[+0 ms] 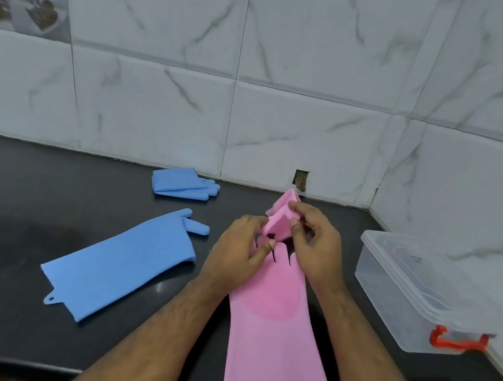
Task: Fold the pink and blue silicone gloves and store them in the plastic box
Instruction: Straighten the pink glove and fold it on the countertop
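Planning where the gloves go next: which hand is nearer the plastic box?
Right. The right hand is just left of the plastic box; the left hand is farther left.

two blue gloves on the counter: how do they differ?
Far blue glove is folded into a compact bundle by the wall; near blue glove lies flat, full length. Far one's fingers point right; near one's point up-right, cuff toward the camera. Both the same blue, neither touched by a hand.

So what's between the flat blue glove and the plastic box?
In the head view, both hands, left and right, gripping a pink glove, lie between the flat blue glove and the box.
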The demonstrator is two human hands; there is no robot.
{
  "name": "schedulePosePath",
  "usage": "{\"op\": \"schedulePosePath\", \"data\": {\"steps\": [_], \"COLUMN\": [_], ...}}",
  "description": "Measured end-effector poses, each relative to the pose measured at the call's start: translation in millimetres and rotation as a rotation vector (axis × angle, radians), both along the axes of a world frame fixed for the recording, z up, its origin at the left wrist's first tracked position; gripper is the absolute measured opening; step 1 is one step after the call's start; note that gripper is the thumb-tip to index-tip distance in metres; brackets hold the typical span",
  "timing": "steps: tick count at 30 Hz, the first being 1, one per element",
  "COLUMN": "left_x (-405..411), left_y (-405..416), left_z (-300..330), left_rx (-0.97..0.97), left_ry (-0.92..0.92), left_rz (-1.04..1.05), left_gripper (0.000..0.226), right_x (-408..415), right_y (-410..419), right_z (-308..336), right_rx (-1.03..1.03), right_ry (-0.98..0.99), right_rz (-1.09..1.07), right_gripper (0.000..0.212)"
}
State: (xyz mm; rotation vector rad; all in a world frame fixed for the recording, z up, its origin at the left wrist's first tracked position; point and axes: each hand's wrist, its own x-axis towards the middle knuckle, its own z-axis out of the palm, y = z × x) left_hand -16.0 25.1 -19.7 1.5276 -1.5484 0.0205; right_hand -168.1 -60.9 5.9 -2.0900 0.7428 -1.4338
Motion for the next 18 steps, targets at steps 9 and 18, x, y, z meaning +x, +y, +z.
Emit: {"op": "schedulePosePath", "data": {"steps": [9, 18], "left_x": [5.1, 1.1], "left_y": [-20.7, -29.3], "left_z": [17.2, 31.2], "left_rx": [-0.142, -0.332], "left_ry": [0.182, 0.335], "left_rz": [0.057, -0.01], "left_gripper": [0.079, 0.015], "right_x": [17.3, 23.7], "right_y": [13.7, 7.4], "right_z": [10.6, 15.4], "right_rx": [-0.004, -0.378], "right_ry": [-0.065, -0.092], "right_rz": [0.296, -0.068], "right_gripper": [0.037, 0.043]}}
